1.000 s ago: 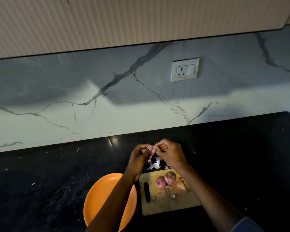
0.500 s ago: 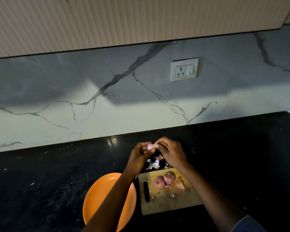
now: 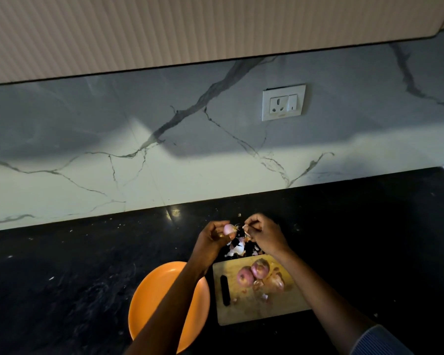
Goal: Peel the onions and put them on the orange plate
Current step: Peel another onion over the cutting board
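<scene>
Head view: near 6 o'clock of the picture, the left hand (image 3: 213, 239) holds a small pink onion (image 3: 228, 228) in a curled grip, fingers and thumb wrapped round it, its rooty tip pointing toward the right hand (image 3: 265, 235). The right hand's grip is a pinch of thumb and fingertips on a pale strip of skin (image 3: 245, 228). Half a second ago the two hands were pressed together at the onion; now a narrow gap shows between them, with the strip on the right hand's side. I judge that a piece of skin has just been torn free, so this onion is partly peeled, not finished.

Below the hands, toward 6 o'clock from them, a heap of loose peelings (image 3: 237, 248) lies on the black bench (image 3: 75, 265), touching the far edge of the wooden cutting board (image 3: 287, 303). On the board sit the other onions (image 3: 253, 274), close together and skins on, with a dark-handled knife (image 3: 224, 290) at their 9 o'clock. The orange plate (image 3: 151, 290) lies just beside the board at its 9 o'clock, partly hidden under the left forearm; no onion shows on the part in sight. Most of the task seems ahead.
</scene>
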Tool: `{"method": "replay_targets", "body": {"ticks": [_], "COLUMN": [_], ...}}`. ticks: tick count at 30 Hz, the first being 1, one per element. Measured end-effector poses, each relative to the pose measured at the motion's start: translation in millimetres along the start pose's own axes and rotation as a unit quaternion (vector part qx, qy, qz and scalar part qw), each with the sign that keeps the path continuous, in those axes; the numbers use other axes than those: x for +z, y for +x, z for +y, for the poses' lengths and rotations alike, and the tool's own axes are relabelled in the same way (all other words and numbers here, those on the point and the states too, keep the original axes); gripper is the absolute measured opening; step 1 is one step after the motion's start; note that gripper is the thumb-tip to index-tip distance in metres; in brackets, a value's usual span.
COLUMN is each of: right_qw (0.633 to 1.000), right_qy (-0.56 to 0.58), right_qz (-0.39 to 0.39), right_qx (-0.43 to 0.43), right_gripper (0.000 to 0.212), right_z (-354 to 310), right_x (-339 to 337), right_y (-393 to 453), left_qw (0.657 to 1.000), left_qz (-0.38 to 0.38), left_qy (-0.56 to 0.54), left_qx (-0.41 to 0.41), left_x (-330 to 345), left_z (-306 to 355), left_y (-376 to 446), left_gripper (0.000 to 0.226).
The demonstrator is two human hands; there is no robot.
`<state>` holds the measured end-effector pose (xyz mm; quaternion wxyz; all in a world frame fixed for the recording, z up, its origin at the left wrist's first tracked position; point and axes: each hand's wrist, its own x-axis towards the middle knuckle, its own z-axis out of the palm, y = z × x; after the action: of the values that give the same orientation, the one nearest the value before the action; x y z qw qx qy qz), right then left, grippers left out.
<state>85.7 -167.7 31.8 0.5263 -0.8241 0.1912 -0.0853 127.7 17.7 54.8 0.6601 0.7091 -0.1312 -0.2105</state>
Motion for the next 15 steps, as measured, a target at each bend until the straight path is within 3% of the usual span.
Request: {"method": "replay_targets", "body": {"ticks": [7, 15], "right_qw": [0.983, 0.972], "right_qy": [-0.150, -0.202], "right_qz": [-0.012, -0.111], "right_qx": [-0.106, -0.053], "right_gripper": [0.016, 0.024], "right_z": [20, 47], "right_x": [13, 21], "right_y": [0, 0], "left_qw": [0.999, 0.998], "left_qz": [0.035, 0.042], "left_qy": [-0.011, -0.033], "left_qx": [-0.027, -0.035], "left_x": [7, 0], "left_z": [-14, -22], "left_y": [-5, -5], "left_gripper": [0.032, 0.030]}}
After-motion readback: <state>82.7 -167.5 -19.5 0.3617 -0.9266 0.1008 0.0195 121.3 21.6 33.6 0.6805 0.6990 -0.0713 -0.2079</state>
